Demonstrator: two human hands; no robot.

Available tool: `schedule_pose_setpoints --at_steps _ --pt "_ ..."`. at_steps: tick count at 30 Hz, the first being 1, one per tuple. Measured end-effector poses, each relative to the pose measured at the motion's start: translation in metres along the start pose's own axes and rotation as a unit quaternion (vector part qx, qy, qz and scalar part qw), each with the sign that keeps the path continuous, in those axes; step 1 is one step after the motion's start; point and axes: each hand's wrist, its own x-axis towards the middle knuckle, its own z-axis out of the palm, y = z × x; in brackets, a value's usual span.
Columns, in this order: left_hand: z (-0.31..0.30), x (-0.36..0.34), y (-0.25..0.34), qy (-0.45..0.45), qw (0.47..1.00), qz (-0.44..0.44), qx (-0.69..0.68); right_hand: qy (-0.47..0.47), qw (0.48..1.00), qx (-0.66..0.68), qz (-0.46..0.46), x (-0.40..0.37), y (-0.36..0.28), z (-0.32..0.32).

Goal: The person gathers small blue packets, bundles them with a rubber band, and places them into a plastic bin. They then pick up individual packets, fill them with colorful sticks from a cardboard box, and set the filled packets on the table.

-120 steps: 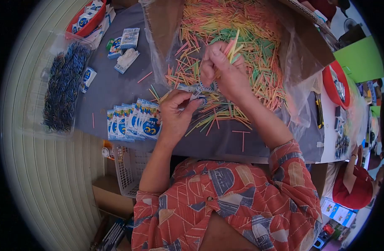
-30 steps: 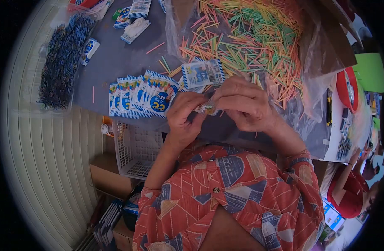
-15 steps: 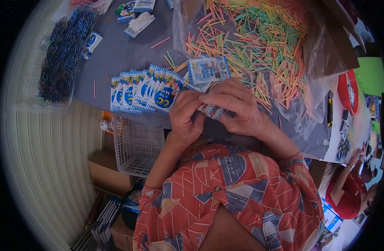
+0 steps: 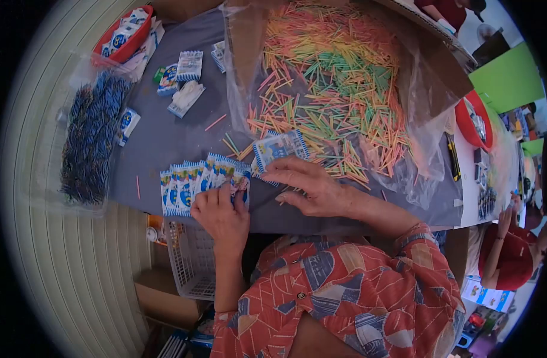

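Note:
Several blue-and-white printed sachets [image 4: 181, 186] lie overlapped in a row near the table's front edge. My left hand [image 4: 218, 213] is at the right end of this row, its fingers curled down on a sachet [image 4: 240, 184] that shows partly past the fingertips. To the right, my right hand [image 4: 312, 188] hovers with thumb and fingers apart, nothing plainly held. Just beyond its fingers lie more sachets [image 4: 279, 148], one over another. Behind them spreads a heap of short pastel sticks [image 4: 345, 89] in pink, green, yellow and orange.
At left stands a clear tray [image 4: 94, 209] of dark twisted strands [image 4: 91, 143]. A red bowl [image 4: 132, 48] with sachets is behind it. Loose sachets [image 4: 189, 65] lie farther back. A yellow-black cutter [image 4: 453, 158] lies at right. Below the edge is a white basket [image 4: 193, 262]. Other people sit at right.
Both hands were together on a small sachet. Now they are apart: my left hand has moved left onto the row, my right hand has opened. The camera view has also shifted.

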Motion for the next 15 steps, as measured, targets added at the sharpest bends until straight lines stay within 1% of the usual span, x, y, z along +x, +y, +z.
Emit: schedule_pose_setpoints --at_steps 2,3,4,5,6,7,8,10,11,12,14,15 --pt "0.006 -0.001 -0.011 -0.007 1.0 -0.004 -0.002 -0.049 0.997 -0.049 0.036 0.001 0.012 -0.014" --pt "0.004 0.001 -0.01 -0.008 1.0 -0.024 -0.012 -0.046 0.997 -0.052 0.036 0.004 0.019 -0.024" --pt "0.004 0.001 -0.01 -0.01 0.999 -0.046 -0.021 -0.03 0.994 -0.104 0.021 0.009 0.03 -0.039" --pt "0.004 0.001 -0.01 -0.009 0.999 -0.045 -0.023 -0.014 0.988 -0.155 0.006 0.016 0.042 -0.056" --pt "0.005 0.0 -0.012 -0.023 0.997 -0.07 -0.02 -0.003 0.977 -0.213 0.012 0.023 0.06 -0.072" --pt "0.006 -0.001 -0.013 -0.036 0.995 -0.096 -0.017 0.007 0.963 -0.27 0.018 0.03 0.081 -0.09" --pt "0.006 -0.002 -0.013 -0.035 0.995 -0.095 -0.018 -0.003 0.95 -0.311 0.039 0.038 0.103 -0.11" --pt "0.005 -0.003 -0.012 -0.018 0.999 -0.049 0.01 -0.016 0.917 -0.389 0.082 0.061 0.142 -0.14" --pt "0.003 -0.002 -0.009 -0.018 0.998 -0.051 0.011 -0.021 0.898 -0.427 0.105 0.073 0.158 -0.151" --pt "-0.002 -0.001 -0.004 -0.023 0.998 -0.052 0.011 -0.024 0.899 -0.424 0.104 0.087 0.166 -0.158" --pt "-0.011 0.003 0.005 -0.031 0.998 -0.059 0.017 -0.114 0.812 -0.551 0.155 0.12 0.177 -0.164" --pt "-0.015 0.006 0.01 -0.026 0.997 -0.067 0.004 -0.116 0.815 -0.546 0.153 0.125 0.207 -0.166"
